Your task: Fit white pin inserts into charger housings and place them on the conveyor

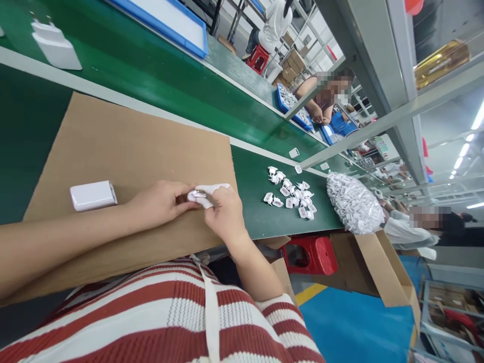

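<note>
Over a brown cardboard sheet (151, 141), my left hand (161, 201) pinches a small white plastic part (194, 195) between thumb and fingers. My right hand (227, 209) is closed on a white cloth (212, 189), which touches the same part. The two hands almost meet there. A white rectangular charger housing (93, 195) lies on the cardboard, beside my left forearm. Several small white plug pieces (295, 194) are scattered on the green table right of the cardboard.
A clear bag of white parts (354, 202) stands at the table's right end. Beyond a pale rail runs a green belt (170, 101) with a white charger (56, 45). A red stool (321, 254) and open carton (385, 267) are lower right. Other people sit across the line.
</note>
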A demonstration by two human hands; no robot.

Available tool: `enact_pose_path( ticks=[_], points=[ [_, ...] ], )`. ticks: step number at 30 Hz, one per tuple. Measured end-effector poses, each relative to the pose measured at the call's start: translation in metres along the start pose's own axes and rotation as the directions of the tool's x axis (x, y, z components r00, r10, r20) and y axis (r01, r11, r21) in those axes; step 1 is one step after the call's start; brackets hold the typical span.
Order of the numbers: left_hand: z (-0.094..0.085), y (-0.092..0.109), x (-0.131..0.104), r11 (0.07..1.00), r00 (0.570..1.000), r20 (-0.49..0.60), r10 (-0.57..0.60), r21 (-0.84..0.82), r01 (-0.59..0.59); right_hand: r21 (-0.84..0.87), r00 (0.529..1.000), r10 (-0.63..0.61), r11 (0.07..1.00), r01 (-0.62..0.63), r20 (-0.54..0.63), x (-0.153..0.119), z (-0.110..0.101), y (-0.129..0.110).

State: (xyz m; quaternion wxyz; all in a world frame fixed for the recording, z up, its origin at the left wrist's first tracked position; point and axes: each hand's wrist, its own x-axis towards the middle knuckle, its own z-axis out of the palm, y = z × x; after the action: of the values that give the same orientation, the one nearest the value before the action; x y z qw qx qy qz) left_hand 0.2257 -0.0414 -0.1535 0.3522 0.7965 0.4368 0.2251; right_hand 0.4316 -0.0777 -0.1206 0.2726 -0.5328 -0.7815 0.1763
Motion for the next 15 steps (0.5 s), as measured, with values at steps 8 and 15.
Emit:
enact_pose_path(
  ticks=[8, 15],
  points=[
    [-0.015, 0.008, 0.003, 0.955, 0.995, 0.074, -0.07, 0.294, 0.045, 0.38, 0.995, 0.062, 0.925, -0.027, -0.08, 0.004, 0.009, 0.025],
    [-0.087, 0.007, 0.099, 0.902, 0.983, -0.002, -0.185, 0.396, 0.171, 0.028, 0.848, 0.398, 0.909, -0.415, -0.349, 0.038, -0.051, 0.129]
  ],
)
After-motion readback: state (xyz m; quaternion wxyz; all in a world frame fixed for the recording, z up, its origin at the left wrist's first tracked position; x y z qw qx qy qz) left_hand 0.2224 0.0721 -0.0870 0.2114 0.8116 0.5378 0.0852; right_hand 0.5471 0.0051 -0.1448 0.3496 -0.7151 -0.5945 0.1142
